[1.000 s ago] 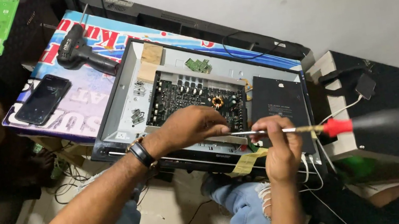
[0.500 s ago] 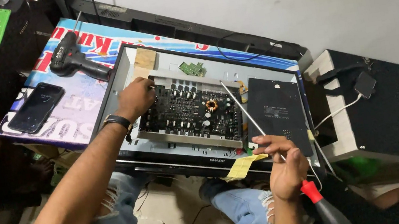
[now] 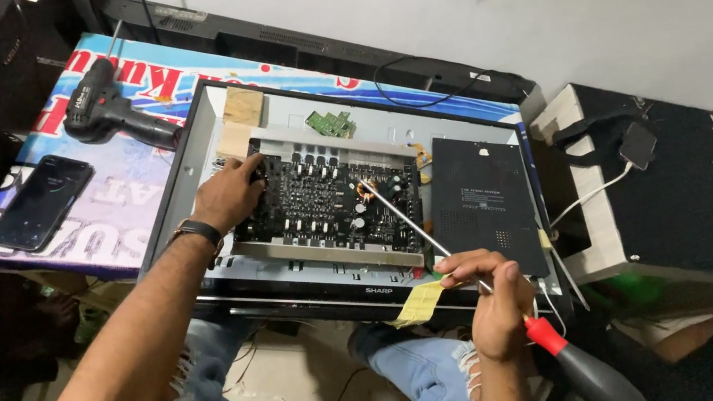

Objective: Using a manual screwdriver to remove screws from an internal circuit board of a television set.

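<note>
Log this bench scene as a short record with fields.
Left hand: rests on the left edge of the black circuit board
Right hand: grips a long screwdriver, tip on the board
Housing: open metal chassis
Nearby: cordless drill, phone, yellow note

circuit board [image 3: 328, 203]: black, flat, dense with small components, lying in the left half of the open metal chassis [image 3: 197, 159] | screwdriver [image 3: 484, 285]: long thin steel shaft, red-and-black handle, slanted, tip on the board's right part, handle past the chassis's near edge
</note>
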